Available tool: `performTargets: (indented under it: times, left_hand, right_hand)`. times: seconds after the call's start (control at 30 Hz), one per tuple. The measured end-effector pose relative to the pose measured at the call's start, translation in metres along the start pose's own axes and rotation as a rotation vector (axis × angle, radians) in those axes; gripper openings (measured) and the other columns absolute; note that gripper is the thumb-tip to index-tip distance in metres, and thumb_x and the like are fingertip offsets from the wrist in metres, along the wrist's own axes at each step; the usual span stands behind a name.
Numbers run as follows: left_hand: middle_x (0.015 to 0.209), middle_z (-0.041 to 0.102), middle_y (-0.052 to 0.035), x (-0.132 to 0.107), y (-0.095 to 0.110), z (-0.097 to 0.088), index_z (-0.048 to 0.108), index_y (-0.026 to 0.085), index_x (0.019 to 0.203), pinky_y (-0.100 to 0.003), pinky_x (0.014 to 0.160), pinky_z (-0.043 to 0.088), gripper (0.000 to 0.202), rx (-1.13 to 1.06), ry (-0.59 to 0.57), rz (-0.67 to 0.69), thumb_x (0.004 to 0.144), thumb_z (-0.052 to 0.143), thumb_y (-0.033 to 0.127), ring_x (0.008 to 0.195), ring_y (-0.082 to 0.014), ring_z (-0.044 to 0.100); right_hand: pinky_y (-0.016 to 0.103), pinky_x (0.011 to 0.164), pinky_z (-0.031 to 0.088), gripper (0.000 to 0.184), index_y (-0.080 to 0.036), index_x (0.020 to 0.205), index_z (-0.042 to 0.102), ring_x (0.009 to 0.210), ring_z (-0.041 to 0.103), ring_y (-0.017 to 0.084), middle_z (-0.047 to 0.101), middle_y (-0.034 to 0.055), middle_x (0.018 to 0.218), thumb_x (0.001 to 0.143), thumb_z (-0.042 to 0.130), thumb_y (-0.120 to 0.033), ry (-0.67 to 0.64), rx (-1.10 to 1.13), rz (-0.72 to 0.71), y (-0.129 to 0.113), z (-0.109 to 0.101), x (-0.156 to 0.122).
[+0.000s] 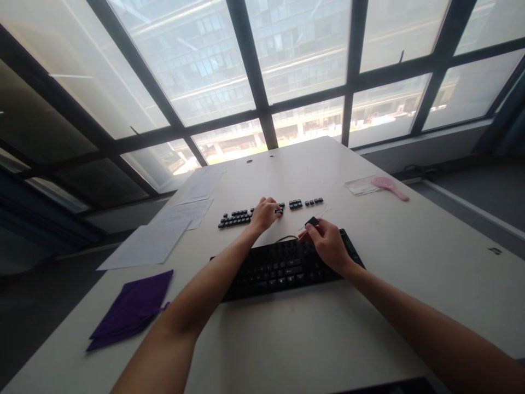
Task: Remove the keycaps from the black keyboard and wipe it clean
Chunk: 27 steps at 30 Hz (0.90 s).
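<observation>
The right hand [328,246] pinches a small black keycap [312,221] in closed fingers, just above the far edge of the keyboard [283,268], mid-worktop. It looks light, hard and slick, best held by opposite side walls. The left hand [266,212] curls over the loose keycap row [235,218]; its grip I cannot tell

small black piece [312,221] in right hand [328,246] perhaps a keycap, loose keys [235,218] partly under left hand [266,213]
</observation>
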<state>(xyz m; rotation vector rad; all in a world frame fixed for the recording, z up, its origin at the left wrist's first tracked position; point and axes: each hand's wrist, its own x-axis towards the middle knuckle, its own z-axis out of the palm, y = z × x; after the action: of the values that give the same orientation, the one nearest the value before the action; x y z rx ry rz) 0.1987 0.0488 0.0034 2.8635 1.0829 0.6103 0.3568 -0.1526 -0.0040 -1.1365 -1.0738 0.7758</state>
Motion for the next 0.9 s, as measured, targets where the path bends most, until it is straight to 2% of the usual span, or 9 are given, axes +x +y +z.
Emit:
performTargets:
  times: [0.1,0.2,0.3,0.37,0.47,0.53,0.7,0.9]
  left_hand:
    - [0.102,0.065,-0.0076,0.000,0.002,-0.007,0.076,0.020,0.090,-0.040,0.093,0.047,0.013,-0.013,0.016,-0.012,0.077,0.078,0.020,0.100,-0.0260,0.053]
    - [0.101,0.066,-0.0070,-0.007,0.015,-0.018,0.075,0.020,0.090,-0.041,0.097,0.044,0.011,-0.064,0.053,-0.028,0.080,0.075,0.022,0.099,-0.0239,0.056]
    - [0.099,0.067,-0.0069,-0.026,0.043,-0.029,0.075,0.019,0.090,-0.042,0.100,0.043,0.009,-0.151,0.058,0.004,0.086,0.067,0.022,0.097,-0.0229,0.059]
    - [0.098,0.069,-0.0071,-0.045,0.067,-0.031,0.075,0.020,0.092,-0.038,0.095,0.046,0.014,-0.222,0.035,0.020,0.089,0.061,0.021,0.095,-0.0223,0.061]
    - [0.093,0.070,-0.0062,-0.075,0.098,-0.027,0.075,0.020,0.093,-0.033,0.083,0.050,0.017,-0.312,-0.028,-0.001,0.090,0.058,0.017,0.086,-0.0205,0.063]
    - [0.093,0.069,-0.0067,-0.090,0.109,-0.020,0.074,0.020,0.093,-0.033,0.082,0.050,0.018,-0.357,-0.028,-0.005,0.090,0.057,0.016,0.086,-0.0204,0.063]
    - [0.096,0.067,-0.0071,-0.103,0.113,-0.008,0.072,0.020,0.092,-0.036,0.089,0.049,0.017,-0.394,0.040,-0.013,0.089,0.056,0.015,0.095,-0.0223,0.061]
    - [0.094,0.065,-0.0084,-0.104,0.114,-0.009,0.070,0.020,0.088,-0.037,0.088,0.049,0.016,-0.397,0.059,0.002,0.087,0.055,0.014,0.095,-0.0233,0.058]
  right_hand:
    - [0.032,0.062,0.055,0.027,-0.019,0.084,0.059,0.067,0.071,0.022,0.074,0.0087,0.077,0.092,0.057,-0.045,0.010,0.003,-0.011,0.000,-0.002,0.002]
    - [0.030,0.062,0.053,0.027,-0.018,0.081,0.060,0.070,0.069,0.021,0.072,0.0073,0.076,0.092,0.056,-0.043,0.021,-0.049,-0.054,-0.002,-0.010,0.009]
    - [0.028,0.059,0.048,0.020,-0.019,0.081,0.059,0.064,0.063,0.018,0.067,0.0032,0.071,0.090,0.057,-0.036,-0.049,-0.145,-0.100,-0.005,-0.023,0.016]
    - [0.027,0.059,0.045,0.015,-0.019,0.080,0.059,0.061,0.058,0.016,0.064,0.0005,0.067,0.089,0.056,-0.030,-0.143,-0.228,-0.131,-0.006,-0.029,0.019]
    - [0.026,0.059,0.042,0.013,-0.019,0.076,0.059,0.062,0.054,0.015,0.061,-0.0011,0.066,0.087,0.054,-0.024,-0.273,-0.325,-0.175,-0.004,-0.031,0.017]
    - [0.026,0.059,0.040,0.013,-0.019,0.075,0.060,0.062,0.053,0.015,0.061,-0.0014,0.065,0.086,0.054,-0.022,-0.331,-0.367,-0.188,-0.004,-0.030,0.014]
    - [0.027,0.063,0.040,0.016,-0.019,0.077,0.060,0.066,0.054,0.017,0.063,-0.0001,0.070,0.090,0.051,-0.020,-0.442,-0.502,-0.238,-0.008,-0.026,0.005]
    - [0.028,0.064,0.040,0.015,-0.021,0.079,0.059,0.067,0.055,0.019,0.065,0.0043,0.076,0.091,0.050,-0.017,-0.477,-0.709,-0.391,-0.012,-0.024,0.000]
